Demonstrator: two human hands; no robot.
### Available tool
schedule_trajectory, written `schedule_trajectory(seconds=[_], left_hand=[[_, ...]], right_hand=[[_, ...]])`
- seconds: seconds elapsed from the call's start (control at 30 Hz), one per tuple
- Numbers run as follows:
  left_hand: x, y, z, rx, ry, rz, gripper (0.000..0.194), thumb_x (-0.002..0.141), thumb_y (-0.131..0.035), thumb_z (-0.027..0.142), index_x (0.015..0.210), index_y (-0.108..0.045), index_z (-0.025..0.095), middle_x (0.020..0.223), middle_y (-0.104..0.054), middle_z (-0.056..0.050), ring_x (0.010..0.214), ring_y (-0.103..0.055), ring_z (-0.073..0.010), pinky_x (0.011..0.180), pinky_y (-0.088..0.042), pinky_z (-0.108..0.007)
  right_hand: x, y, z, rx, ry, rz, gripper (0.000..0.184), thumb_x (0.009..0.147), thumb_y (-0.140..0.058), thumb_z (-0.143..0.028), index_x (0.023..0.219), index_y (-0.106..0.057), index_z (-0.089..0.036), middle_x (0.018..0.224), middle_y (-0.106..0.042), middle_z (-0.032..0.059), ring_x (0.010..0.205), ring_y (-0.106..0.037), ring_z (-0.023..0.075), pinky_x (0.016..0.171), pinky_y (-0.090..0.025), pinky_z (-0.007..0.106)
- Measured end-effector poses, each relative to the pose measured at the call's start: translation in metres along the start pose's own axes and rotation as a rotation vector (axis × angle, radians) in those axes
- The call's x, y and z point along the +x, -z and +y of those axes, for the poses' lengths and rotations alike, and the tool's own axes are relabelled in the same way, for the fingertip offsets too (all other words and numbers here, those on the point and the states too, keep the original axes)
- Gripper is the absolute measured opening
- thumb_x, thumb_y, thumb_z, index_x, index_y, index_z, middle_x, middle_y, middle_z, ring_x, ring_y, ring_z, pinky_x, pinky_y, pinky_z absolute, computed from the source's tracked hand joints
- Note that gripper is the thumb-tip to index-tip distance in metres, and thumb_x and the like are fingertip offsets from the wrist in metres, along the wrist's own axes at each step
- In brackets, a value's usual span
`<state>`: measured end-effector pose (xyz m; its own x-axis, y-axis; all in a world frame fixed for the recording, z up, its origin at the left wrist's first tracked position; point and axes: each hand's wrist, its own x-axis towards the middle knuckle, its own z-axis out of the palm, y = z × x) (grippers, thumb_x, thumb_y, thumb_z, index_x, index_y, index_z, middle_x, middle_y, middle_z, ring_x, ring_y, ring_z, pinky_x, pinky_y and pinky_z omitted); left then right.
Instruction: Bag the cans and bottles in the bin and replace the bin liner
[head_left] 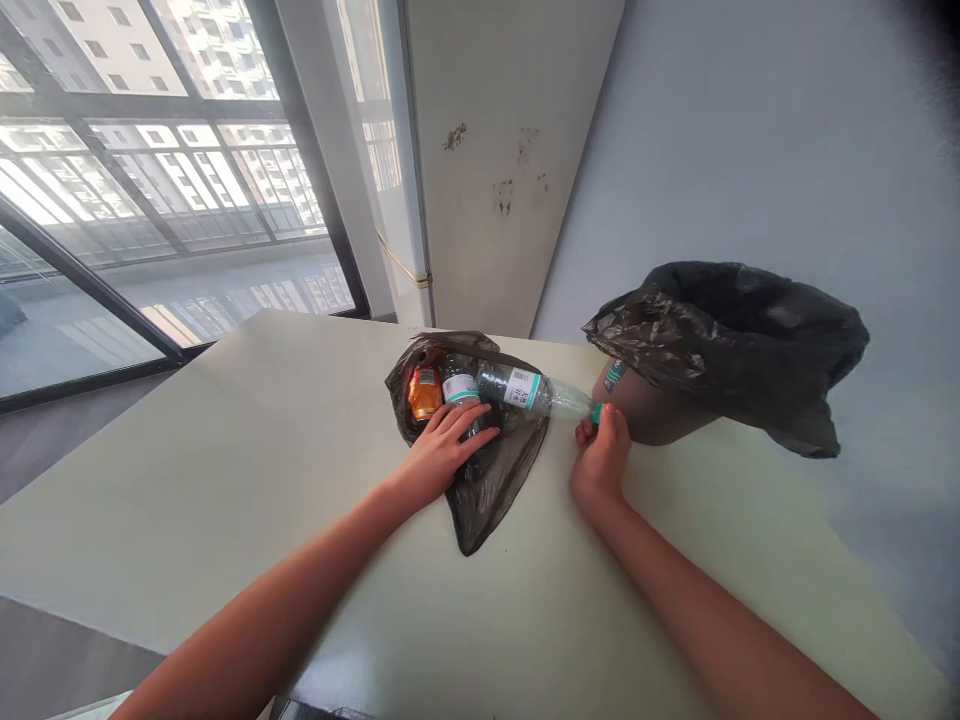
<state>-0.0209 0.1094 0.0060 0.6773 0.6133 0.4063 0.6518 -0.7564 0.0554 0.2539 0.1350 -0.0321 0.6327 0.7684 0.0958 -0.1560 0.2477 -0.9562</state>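
Observation:
A dark, thin plastic bag (491,500) lies on the table with its mouth spread around an orange can (425,395) and a clear plastic bottle (460,385) with a white and teal label. My left hand (450,440) rests over that bottle and the bag, fingers stretched out. A second clear bottle (566,398) lies sideways across the bag's edge. Its green cap is pinched between the thumb and fingers of my right hand (604,445). Just beyond that hand stands a brownish bin (660,415) lined with a black bag (750,345).
The pale table (225,450) reaches toward glass windows (172,170) at the left. A beige panel (495,150) with dark marks rises behind the table, and a grey-blue wall (750,130) stands behind the bin. Part of a dark object (315,710) shows at the bottom edge.

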Motion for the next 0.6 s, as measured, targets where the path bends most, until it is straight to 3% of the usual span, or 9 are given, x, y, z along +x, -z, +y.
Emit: schedule_trajectory(seconds=[0.17, 0.3, 0.43, 0.6], left_hand=[[0.000, 0.004, 0.002, -0.019, -0.011, 0.009, 0.067, 0.088, -0.053, -0.002, 0.150, -0.058, 0.022, 0.162, -0.055, -0.016, 0.156, -0.047, -0.0363, 0.128, -0.041, -0.066], [0.000, 0.011, 0.006, -0.105, -0.014, 0.165, 0.071, 0.081, -0.058, 0.002, 0.149, -0.056, 0.020, 0.149, -0.058, -0.020, 0.149, -0.054, -0.0357, 0.128, -0.040, -0.066], [0.000, 0.014, 0.008, -0.162, -0.047, 0.288, 0.079, 0.070, -0.059, 0.005, 0.148, -0.056, 0.022, 0.142, -0.060, -0.020, 0.139, -0.059, -0.0370, 0.113, -0.053, -0.061], [0.001, 0.016, 0.007, -0.204, -0.146, 0.369, 0.073, 0.081, -0.058, 0.012, 0.152, -0.051, 0.026, 0.136, -0.073, -0.014, 0.137, -0.064, -0.0337, 0.117, -0.046, -0.060]], right_hand=[[0.000, -0.002, -0.003, 0.069, -0.034, 0.030, 0.043, 0.093, -0.067, -0.056, 0.081, -0.041, -0.024, 0.076, -0.035, -0.0063, 0.064, -0.038, 0.0102, 0.055, -0.033, 0.024], [0.001, -0.003, -0.002, 0.074, -0.031, 0.020, 0.044, 0.093, -0.068, -0.057, 0.080, -0.042, -0.024, 0.074, -0.035, -0.0064, 0.063, -0.037, 0.0104, 0.055, -0.031, 0.024], [0.001, -0.003, -0.002, 0.036, -0.015, 0.001, 0.044, 0.095, -0.066, -0.057, 0.079, -0.043, -0.024, 0.071, -0.037, -0.0067, 0.062, -0.038, 0.0109, 0.057, -0.033, 0.025], [-0.002, -0.001, -0.003, -0.079, 0.011, -0.032, 0.042, 0.096, -0.065, -0.062, 0.084, -0.051, -0.024, 0.068, -0.039, -0.0076, 0.061, -0.039, 0.0123, 0.058, -0.033, 0.028]])
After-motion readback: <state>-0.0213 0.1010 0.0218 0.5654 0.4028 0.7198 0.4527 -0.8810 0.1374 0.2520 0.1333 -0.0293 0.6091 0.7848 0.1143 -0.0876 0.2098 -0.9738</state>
